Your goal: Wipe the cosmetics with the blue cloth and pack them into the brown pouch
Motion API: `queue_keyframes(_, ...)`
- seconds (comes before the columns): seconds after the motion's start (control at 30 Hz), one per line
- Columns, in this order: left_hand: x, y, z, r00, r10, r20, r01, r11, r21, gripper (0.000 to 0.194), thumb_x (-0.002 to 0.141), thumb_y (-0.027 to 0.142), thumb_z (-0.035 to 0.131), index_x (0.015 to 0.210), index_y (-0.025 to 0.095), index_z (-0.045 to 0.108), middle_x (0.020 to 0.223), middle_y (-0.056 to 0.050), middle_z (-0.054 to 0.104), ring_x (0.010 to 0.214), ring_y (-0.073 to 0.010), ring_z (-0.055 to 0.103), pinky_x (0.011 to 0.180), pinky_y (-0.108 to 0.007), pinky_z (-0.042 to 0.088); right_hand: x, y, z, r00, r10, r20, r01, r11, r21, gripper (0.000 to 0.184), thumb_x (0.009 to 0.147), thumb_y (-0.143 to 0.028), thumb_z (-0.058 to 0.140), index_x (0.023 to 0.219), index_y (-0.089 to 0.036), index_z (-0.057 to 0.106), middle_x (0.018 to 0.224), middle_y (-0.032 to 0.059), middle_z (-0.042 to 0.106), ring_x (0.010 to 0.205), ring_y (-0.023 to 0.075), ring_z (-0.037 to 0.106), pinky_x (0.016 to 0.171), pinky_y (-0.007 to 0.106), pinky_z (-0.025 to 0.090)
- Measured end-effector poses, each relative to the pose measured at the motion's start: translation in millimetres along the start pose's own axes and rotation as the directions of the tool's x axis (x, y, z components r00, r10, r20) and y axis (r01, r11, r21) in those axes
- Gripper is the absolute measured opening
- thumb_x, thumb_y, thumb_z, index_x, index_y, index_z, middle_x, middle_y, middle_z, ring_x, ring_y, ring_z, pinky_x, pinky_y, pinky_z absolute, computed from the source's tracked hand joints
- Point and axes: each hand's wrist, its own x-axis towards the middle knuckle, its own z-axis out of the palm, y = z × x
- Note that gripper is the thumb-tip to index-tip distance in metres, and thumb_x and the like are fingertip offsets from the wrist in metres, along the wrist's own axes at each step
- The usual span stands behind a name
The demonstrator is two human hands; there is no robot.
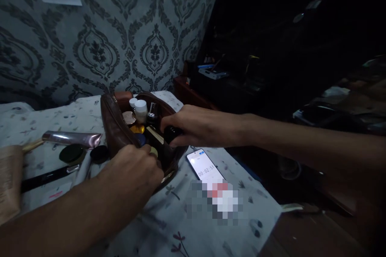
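Note:
A brown zippered toiletry bag [112,122] lies open on the patterned cloth. Inside are a white-capped jar [140,109], a dark bottle with a shiny top [152,111], a round pale compact [129,117] and an amber item [137,129]. My left hand [131,172] is closed over the bag's near edge, its fingertips hidden inside. Reaching in from the right, my right hand [183,124] grips a small black item [173,132] at the bag's right side; its kind is hard to make out in the dim light.
A phone [202,165] with a running timer lies right of the bag. To the left are a pink tube [72,138], a beige tube [9,180], a dark round lid [72,153] and a black stick [45,178]. The cloth's edge [271,227] drops off at right.

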Motion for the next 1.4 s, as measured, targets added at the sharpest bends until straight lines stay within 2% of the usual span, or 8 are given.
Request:
queue_keyframes(0.23,2,-5,14.5,0.989,0.007,-0.145,-0.012,1.0,-0.029,0.021,0.063,0.012,0.076,0.082,0.018,0.07,0.081,-0.007,0.072,0.076,-0.0246,0.067,0.058,-0.032,0.043,-6,6,20,0.985,0.109,-0.133,-0.103,0.993,0.052,0.028,0.088,-0.022,0.07,0.116,-0.018,0.068,0.078,-0.0001,0.065,0.074,0.0145,0.061,0.067,0.025,0.039)
queue_keyframes(0.37,4,-9,6.8,0.995,0.001,-0.097,-0.008,0.997,-0.073,0.031,0.067,0.013,0.073,0.097,0.017,0.068,0.087,-0.007,0.074,0.078,-0.0273,0.07,0.059,-0.034,0.047,-4,3,23,0.984,0.152,-0.089,-0.151,0.988,0.025,0.029,0.09,-0.024,0.068,0.119,-0.02,0.066,0.089,0.0029,0.069,0.082,0.0171,0.063,0.07,0.025,0.04)
queue_keyframes(0.5,10,-10,3.4,0.992,-0.044,-0.117,0.035,0.996,-0.083,0.033,0.075,0.012,0.066,0.107,0.016,0.066,0.098,-0.009,0.074,0.083,-0.0289,0.072,0.063,-0.036,0.051,-1,1,25,0.991,0.127,-0.052,-0.129,0.99,-0.053,0.033,0.094,-0.027,0.064,0.126,-0.02,0.062,0.091,0.0046,0.07,0.081,0.018,0.064,0.067,0.026,0.039)
queue_keyframes(0.63,15,-8,4.0,0.994,-0.085,-0.072,0.079,0.993,-0.083,0.027,0.082,0.012,0.061,0.107,0.016,0.069,0.097,-0.01,0.075,0.084,-0.0297,0.073,0.065,-0.037,0.052,1,-1,24,0.991,0.122,-0.049,-0.126,0.988,-0.093,0.038,0.095,-0.028,0.063,0.132,-0.02,0.06,0.105,0.0081,0.072,0.096,0.0213,0.067,0.071,0.026,0.042)
queue_keyframes(0.77,14,-7,3.7,0.99,-0.082,-0.116,0.071,0.993,-0.094,0.028,0.085,0.011,0.057,0.109,0.016,0.07,0.101,-0.011,0.075,0.089,-0.0284,0.072,0.069,-0.036,0.053,-3,-2,26,0.989,0.127,-0.071,-0.136,0.981,-0.138,0.047,0.097,-0.031,0.061,0.142,-0.022,0.054,0.111,0.0095,0.073,0.104,0.0239,0.068,0.077,0.028,0.045)
queue_keyframes(0.97,12,-6,6.0,0.98,-0.126,-0.152,0.105,0.984,-0.141,0.033,0.088,0.008,0.05,0.114,0.017,0.068,0.109,-0.012,0.073,0.092,-0.0263,0.072,0.07,-0.034,0.054,-16,-7,31,0.989,0.034,-0.144,-0.077,0.948,-0.308,0.065,0.097,-0.034,0.061,0.152,-0.016,0.032,0.121,0.0146,0.069,0.103,0.0276,0.068,0.075,0.033,0.046)
queue_keyframes(1.2,12,-6,4.4,0.983,-0.126,-0.134,0.101,0.979,-0.178,0.038,0.091,0.006,0.045,0.123,0.016,0.063,0.121,-0.011,0.07,0.104,-0.0285,0.07,0.078,-0.038,0.055,-21,-9,38,0.993,-0.028,-0.113,-0.026,0.895,-0.445,0.027,0.099,-0.026,0.056,0.123,-0.017,0.053,0.099,0.0074,0.068,0.074,0.0192,0.066,0.054,0.029,0.029)
queue_keyframes(1.4,14,-8,2.8,0.984,-0.135,-0.114,0.116,0.981,-0.157,0.032,0.088,0.006,0.047,0.113,0.013,0.066,0.104,-0.012,0.074,0.092,-0.0261,0.072,0.072,-0.035,0.054,-11,-20,30,0.999,0.006,-0.043,-0.029,0.835,-0.549,0.023,0.096,-0.008,0.048,0.116,-0.012,0.06,0.09,0.0109,0.07,0.069,0.0196,0.067,0.053,0.03,0.03)
